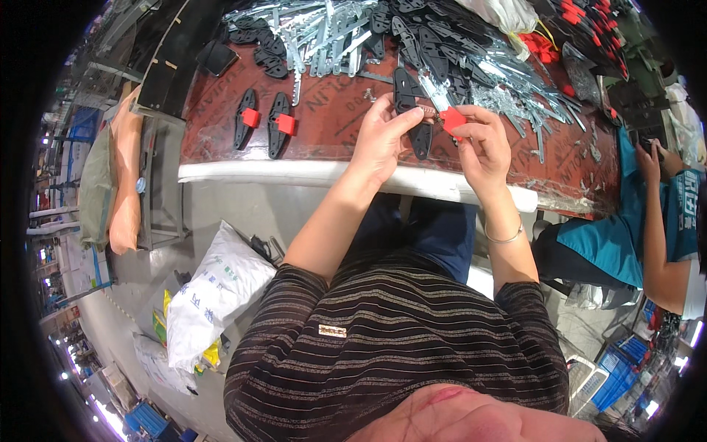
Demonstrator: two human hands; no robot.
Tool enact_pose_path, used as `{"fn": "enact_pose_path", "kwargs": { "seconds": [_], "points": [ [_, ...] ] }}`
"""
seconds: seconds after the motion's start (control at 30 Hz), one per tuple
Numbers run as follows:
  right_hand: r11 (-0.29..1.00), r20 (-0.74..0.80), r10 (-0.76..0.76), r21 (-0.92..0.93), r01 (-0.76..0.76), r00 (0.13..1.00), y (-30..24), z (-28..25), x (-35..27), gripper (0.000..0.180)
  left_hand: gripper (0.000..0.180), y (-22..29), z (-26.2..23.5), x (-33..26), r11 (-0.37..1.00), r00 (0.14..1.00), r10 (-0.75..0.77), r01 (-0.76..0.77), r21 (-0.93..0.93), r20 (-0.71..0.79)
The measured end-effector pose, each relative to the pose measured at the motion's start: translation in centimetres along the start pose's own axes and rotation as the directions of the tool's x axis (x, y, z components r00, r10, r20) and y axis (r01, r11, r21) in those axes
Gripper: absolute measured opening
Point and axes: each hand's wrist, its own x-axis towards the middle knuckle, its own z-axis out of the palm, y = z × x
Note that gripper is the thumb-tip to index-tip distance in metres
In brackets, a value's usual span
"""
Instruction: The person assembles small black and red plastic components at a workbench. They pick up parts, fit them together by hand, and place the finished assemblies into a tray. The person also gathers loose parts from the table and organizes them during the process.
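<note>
left hand (384, 136) pinches black plate (411, 110), long axis 12–6 | right hand (482, 144) grips red clip (453, 119) at plate's 3 o'clock | right nearer clip

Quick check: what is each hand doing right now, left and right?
Left hand: closed on the black plastic piece.
Right hand: fingers pinching the red plastic part.

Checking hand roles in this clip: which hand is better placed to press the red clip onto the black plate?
Right, probably. The right hand already pinches the red clip at the plate's edge, while the left hand steadies the black plate against the table.
</note>
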Motion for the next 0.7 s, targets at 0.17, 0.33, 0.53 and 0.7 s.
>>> {"fn": "enact_pose_path", "kwargs": {
  "seconds": [0.17, 0.33, 0.53, 0.7],
  "points": [
    [1.000, 0.035, -0.023, -0.012, 0.024, 0.999, -0.43, -0.22, 0.36, 0.031, 0.023, -0.09, -0.04, -0.06, 0.999, 0.999, 0.000, -0.001, 0.033, 0.040],
    [1.000, 0.088, -0.019, -0.001, 0.019, 0.996, -0.44, -0.64, 0.48, 0.029, 0.022, 0.31, -0.15, -0.03, 0.997, 0.997, -0.030, 0.026, 0.066, 0.075],
    [0.999, 0.175, -0.009, 0.034, 0.003, 0.984, -0.25, -0.76, 0.58, 0.026, 0.027, 0.46, -0.25, 0.04, 0.986, 0.989, -0.124, 0.114, 0.124, 0.078],
    [0.998, 0.082, -0.046, -0.030, 0.049, 0.996, -0.57, -0.27, 0.44, 0.026, 0.033, -0.23, -0.17, -0.58, 0.984, 0.979, -0.170, 0.162, 0.076, 0.111]
  ]
}}
